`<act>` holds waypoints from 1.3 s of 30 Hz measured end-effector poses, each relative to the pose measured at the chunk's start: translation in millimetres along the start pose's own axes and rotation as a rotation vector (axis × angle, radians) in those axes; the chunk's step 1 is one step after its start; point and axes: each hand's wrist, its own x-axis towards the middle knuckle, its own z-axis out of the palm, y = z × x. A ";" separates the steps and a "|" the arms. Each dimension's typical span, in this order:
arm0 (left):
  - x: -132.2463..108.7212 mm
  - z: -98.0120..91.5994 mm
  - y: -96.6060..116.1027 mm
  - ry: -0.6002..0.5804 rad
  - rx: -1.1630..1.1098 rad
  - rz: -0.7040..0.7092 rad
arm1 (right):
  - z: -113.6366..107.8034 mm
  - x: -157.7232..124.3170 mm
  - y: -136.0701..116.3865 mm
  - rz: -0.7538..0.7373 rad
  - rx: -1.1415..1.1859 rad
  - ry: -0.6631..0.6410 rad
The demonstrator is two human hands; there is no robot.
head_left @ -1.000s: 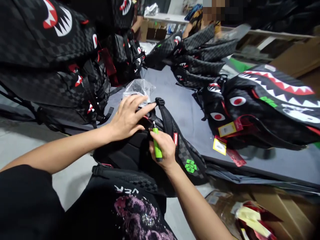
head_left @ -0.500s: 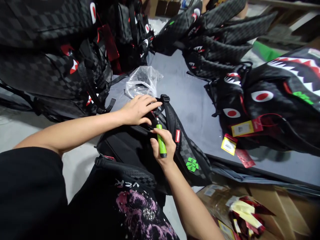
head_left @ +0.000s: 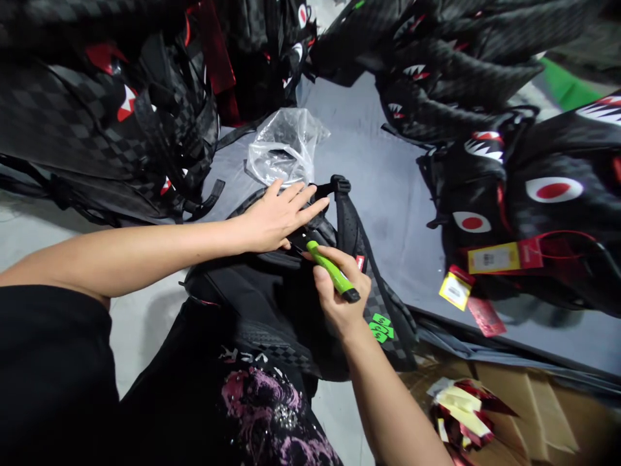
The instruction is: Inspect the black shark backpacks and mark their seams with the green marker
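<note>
A black checkered backpack [head_left: 272,291] lies in front of me at the table's edge, its shoulder strap [head_left: 347,213] toward the right. My left hand [head_left: 281,217] rests flat across the top of it, fingers spread. In my right hand [head_left: 344,291] is a slim tool with a bright green handle [head_left: 332,268] and a black end. Its dark, thin front end points at the bag just below my left hand; the exact tip is hard to make out. Right behind my left fingers sits a clear plastic bag [head_left: 284,145].
Checkered backpacks [head_left: 97,142] are piled on the left, with more [head_left: 451,84] at the back right. Shark-faced bags [head_left: 548,207] with yellow and red tags lie on the grey table [head_left: 388,200]. Below right, an open cardboard box [head_left: 543,401] holds scraps of tags.
My left hand has flattened and spread on the backpack. The green-handled tool has tilted from near upright to slanting, its black end swinging right. The view has shifted slightly.
</note>
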 end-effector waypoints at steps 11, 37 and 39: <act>8.5 -4.5 -1.6 -0.024 -0.054 -0.053 | -33.4 65.3 -21.9 0.178 -0.186 -0.579; 9.6 -3.2 -8.6 -0.025 -0.123 -0.019 | -32.5 87.0 -25.8 -0.074 -0.190 -0.803; 9.4 -2.4 -8.9 -0.020 -0.129 -0.021 | -31.6 87.6 -26.6 -0.077 -0.187 -0.796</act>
